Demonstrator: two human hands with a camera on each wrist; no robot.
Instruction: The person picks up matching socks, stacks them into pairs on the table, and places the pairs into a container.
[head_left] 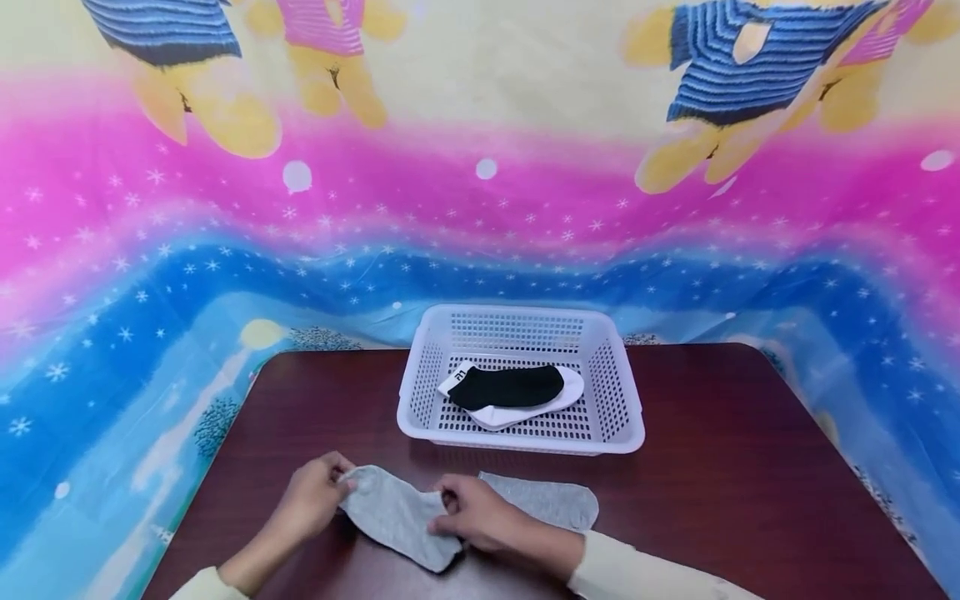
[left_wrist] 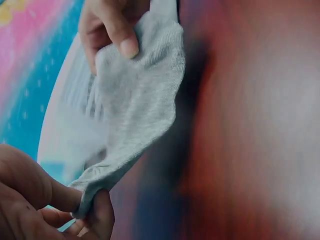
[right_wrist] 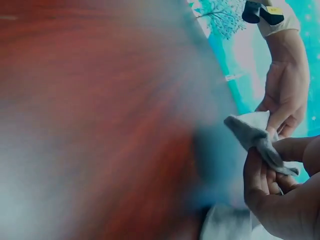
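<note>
A light grey sock (head_left: pixel 397 512) is stretched between both hands above the front of the table. My left hand (head_left: pixel 313 493) pinches its left end between thumb and fingers; the left wrist view shows that hand (left_wrist: pixel 35 200) gripping the knit edge. At the sock's right side my right hand (head_left: pixel 476 510) pinches the fabric, and in the right wrist view its fingers (right_wrist: pixel 257 175) fold round the cloth. A second grey sock (head_left: pixel 551 498) lies flat on the table, partly hidden behind the right hand.
Behind the hands stands a white perforated plastic basket (head_left: pixel 521 446). Inside it a black sock (head_left: pixel 510 387) lies over a white sock (head_left: pixel 517 412). The dark red-brown table (head_left: pixel 720 467) has a printed cloth (head_left: pixel 480 208) hanging at its back and sides.
</note>
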